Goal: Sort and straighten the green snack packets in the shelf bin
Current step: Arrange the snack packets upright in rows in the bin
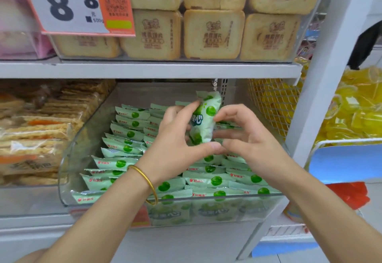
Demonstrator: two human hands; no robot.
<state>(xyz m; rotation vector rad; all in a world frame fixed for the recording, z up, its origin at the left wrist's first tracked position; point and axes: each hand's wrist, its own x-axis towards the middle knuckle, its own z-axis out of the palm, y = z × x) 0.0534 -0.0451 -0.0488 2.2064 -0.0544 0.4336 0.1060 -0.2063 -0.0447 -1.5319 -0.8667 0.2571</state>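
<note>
A clear plastic shelf bin on the lower shelf holds several pale green snack packets printed with green balls, lined up in rows on their edges. One green packet stands upright above the middle of the bin. My left hand grips it from the left, fingers curled round its side and thumb under its bottom end. My right hand pinches the same packet from the right, and the two thumbs meet below it. A gold bangle sits on my left wrist.
Beige square bread packs fill the upper shelf, with a price sign hanging at the left. Brown cracker packs lie left of the bin. A wire basket of yellow packets and a white upright post stand at the right.
</note>
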